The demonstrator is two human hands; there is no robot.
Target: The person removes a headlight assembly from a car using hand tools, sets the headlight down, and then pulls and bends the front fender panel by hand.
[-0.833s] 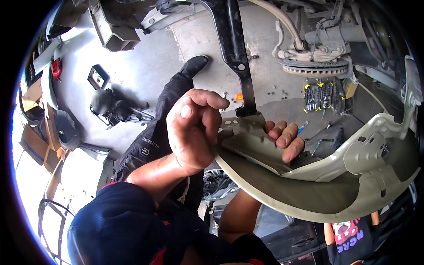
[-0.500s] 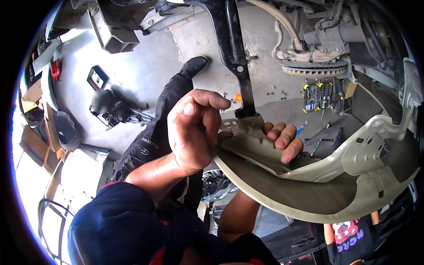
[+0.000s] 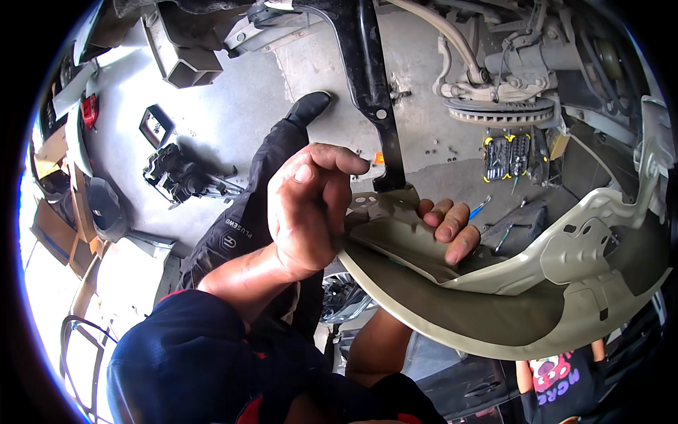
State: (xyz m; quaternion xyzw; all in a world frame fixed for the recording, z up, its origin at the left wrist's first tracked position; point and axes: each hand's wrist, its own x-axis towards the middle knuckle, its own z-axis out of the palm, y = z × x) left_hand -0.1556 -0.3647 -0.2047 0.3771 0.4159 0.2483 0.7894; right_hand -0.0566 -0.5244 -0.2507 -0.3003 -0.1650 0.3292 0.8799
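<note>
A large olive-beige car fender (image 3: pixel 494 346) with a curved wheel-arch edge spans the right half of the view. My right hand (image 3: pixel 452 230) grips its inner flange, fingertips curled over the edge; the rest of that hand is hidden behind the panel. At the fender's left end is my left hand (image 3: pixel 307 212), fingers bent inward, thumb folded and palm side against the panel's tip. Whatever lies inside those fingers cannot be seen. A black metal bracket arm (image 3: pixel 367 92) comes down from above and meets the fender's perforated left end.
Beyond the fender are a brake disc (image 3: pixel 501 112) with suspension parts and an open tool set (image 3: pixel 507 155). Screwdrivers and small fasteners lie on the grey floor (image 3: pixel 417 42). Black parts (image 3: pixel 180 173) and cardboard (image 3: pixel 56 230) are at left. Another person's printed shirt (image 3: pixel 565 385) shows at lower right.
The fender has shifted slightly left and down, with my right fingers moving along with it. My left hand keeps nearly the same place and pose.
</note>
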